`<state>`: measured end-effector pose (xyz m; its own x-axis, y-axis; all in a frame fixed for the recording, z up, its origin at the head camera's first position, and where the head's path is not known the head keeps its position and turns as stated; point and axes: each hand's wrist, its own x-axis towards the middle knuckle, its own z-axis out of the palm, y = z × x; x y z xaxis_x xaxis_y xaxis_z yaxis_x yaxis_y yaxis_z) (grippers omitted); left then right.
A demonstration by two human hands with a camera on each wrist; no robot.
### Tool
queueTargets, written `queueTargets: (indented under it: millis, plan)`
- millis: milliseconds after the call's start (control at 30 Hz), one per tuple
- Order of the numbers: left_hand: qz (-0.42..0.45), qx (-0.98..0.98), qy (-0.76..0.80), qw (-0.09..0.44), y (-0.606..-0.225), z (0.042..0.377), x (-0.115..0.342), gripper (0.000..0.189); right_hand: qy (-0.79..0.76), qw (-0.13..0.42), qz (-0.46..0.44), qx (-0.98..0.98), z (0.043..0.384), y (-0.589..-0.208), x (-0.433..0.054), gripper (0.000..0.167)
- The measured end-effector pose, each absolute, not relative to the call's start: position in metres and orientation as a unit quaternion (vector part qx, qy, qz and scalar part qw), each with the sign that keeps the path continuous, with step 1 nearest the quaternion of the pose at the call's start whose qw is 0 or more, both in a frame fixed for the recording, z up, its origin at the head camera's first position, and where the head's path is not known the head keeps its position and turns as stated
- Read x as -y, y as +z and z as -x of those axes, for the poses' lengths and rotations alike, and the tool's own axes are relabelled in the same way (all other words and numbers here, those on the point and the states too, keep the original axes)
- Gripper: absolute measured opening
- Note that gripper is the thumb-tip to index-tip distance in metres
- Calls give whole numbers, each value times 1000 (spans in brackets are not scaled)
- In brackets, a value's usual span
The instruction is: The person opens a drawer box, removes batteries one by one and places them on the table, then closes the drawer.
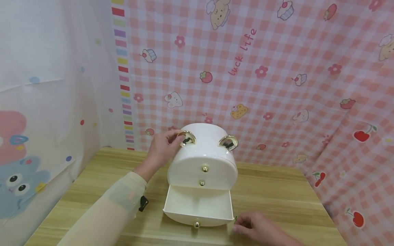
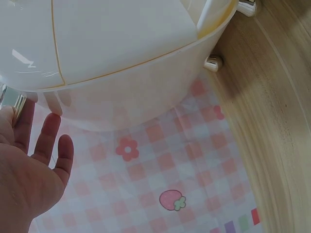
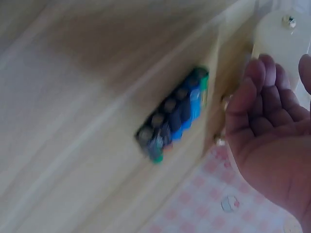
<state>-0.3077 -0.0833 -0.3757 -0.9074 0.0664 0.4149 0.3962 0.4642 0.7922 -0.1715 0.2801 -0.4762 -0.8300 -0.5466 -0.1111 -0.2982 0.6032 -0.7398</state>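
A white, round-topped storage box (image 1: 201,174) with two gold-rimmed ears stands on the table. Its bottom drawer (image 1: 200,201) is pulled out, and nothing shows inside. My left hand (image 1: 164,145) pinches the left ear (image 1: 188,138) between thumb and index finger; the other fingers (image 2: 48,133) spread beside the wall. Low by the drawer's front right corner is my right hand (image 1: 257,225), fingers loosely bent and holding nothing. In the right wrist view, a blurred row of small blue, green and dark cylinders (image 3: 172,114) lies on the table beside that hand (image 3: 272,126).
The wood-grain table (image 1: 271,191) ends at a pink checked cloth (image 1: 277,92) behind and a white printed cloth (image 1: 55,85) at left. Gold ball knobs (image 1: 197,224) stick out from the box's front. A small black buckle (image 1: 143,203) shows by the left sleeve.
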Motion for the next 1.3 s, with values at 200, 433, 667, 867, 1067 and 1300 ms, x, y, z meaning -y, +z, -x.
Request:
queueTargets:
  millis: [200, 433, 667, 867, 1067, 1300]
  plan:
    - [135, 840, -500, 162, -376, 308, 83, 24, -481, 270, 167, -817, 167, -483, -262, 39]
    - [141, 839, -496, 173, -376, 308, 83, 23, -569, 331, 101, -746, 167, -493, -243, 55]
    - [134, 842, -496, 167, -377, 310, 84, 25, -615, 350, 29, -706, 163, -504, -209, 54]
    - [127, 845, -496, 156, -377, 309, 83, 25, -635, 335, -48, -695, 156, -516, -178, 43]
    - [126, 846, -494, 154, -376, 309, 82, 26, -632, 321, -42, -704, 155, -515, -166, 39]
    - [134, 847, -487, 167, -378, 311, 83, 26, -666, 305, -40, -680, 173, -514, -166, 34]
